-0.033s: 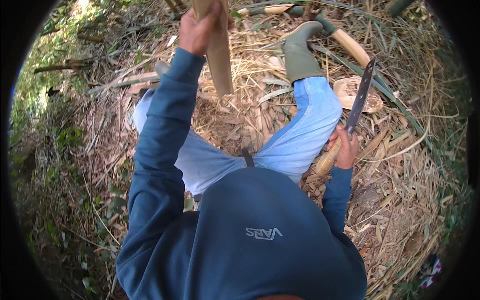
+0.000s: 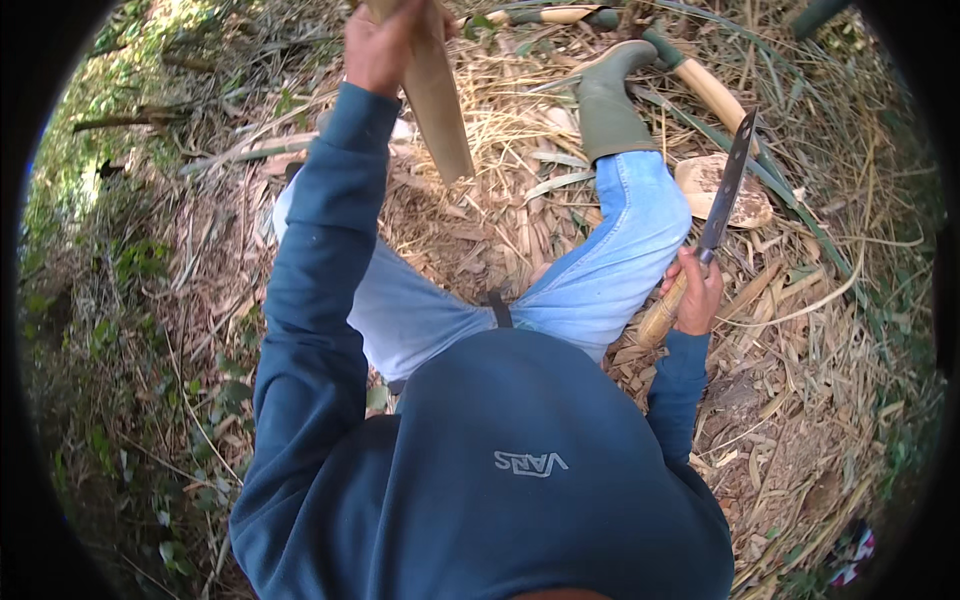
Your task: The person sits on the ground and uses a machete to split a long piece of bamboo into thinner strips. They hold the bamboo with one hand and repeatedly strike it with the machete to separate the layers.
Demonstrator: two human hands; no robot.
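My left hand [image 2: 380, 52] is closed round a flat, pale brown split piece of bamboo [image 2: 438, 115], high at the top of the view. The lower end of that piece hangs above the littered ground between my legs, and its upper end runs out of the picture. Beside my right knee, my right hand [image 2: 697, 292] grips a long knife [image 2: 727, 185] by its thick wooden handle [image 2: 660, 318]. The dark blade has a row of holes and points up and away from me, apart from the bamboo.
A pale, flat block [image 2: 722, 190] lies beyond the blade. Bamboo poles [image 2: 708, 92], green and partly peeled, stretch across the far right, past my green boot [image 2: 612, 108]. Shavings and dry strips [image 2: 790, 365] cover the ground; leafy plants [image 2: 130, 270] grow on the left.
My left hand has shifted slightly left and up, and the bamboo piece leans more, its lower end a little farther right. My right hand and the knife have barely moved.
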